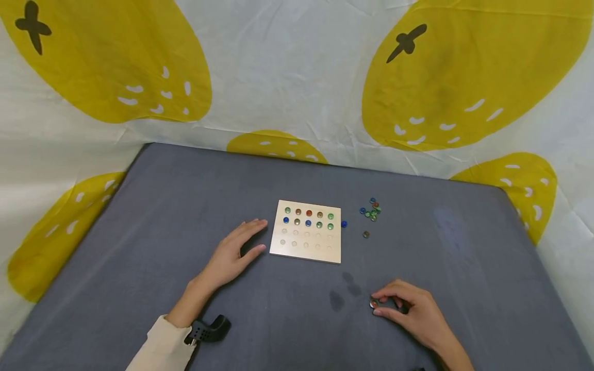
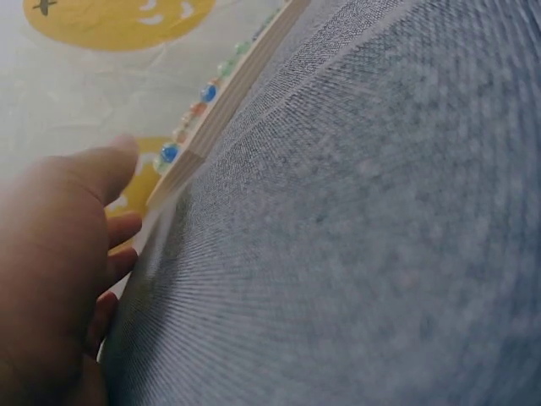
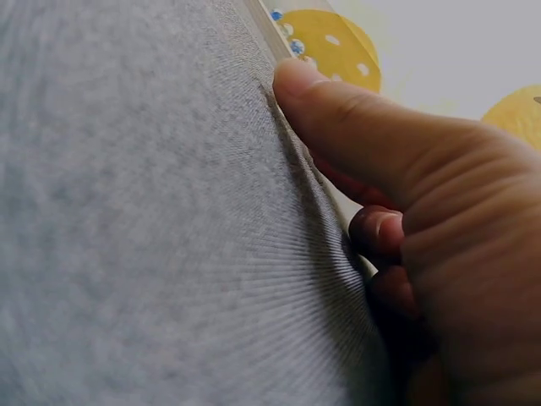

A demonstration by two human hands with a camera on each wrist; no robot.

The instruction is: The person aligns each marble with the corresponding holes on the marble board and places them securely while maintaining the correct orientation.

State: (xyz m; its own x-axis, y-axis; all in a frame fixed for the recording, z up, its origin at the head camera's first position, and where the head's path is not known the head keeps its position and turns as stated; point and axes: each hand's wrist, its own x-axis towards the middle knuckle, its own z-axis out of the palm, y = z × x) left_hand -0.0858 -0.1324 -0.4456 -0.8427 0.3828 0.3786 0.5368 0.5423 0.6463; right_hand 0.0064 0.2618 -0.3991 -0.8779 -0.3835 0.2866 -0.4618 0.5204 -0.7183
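Here, right hand [image 1: 413, 312] pinches a bead [image 1: 374, 304] on grey cloth [image 1: 139, 247] (left hand [image 1: 232, 255] flat, relaxed).

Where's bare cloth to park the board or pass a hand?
Free: the far strip of grey cloth behind the wooden board, and the wide patch left of the left hand. Crowded: right of the board, loose glass beads; near edge, right hand pinching a bead.
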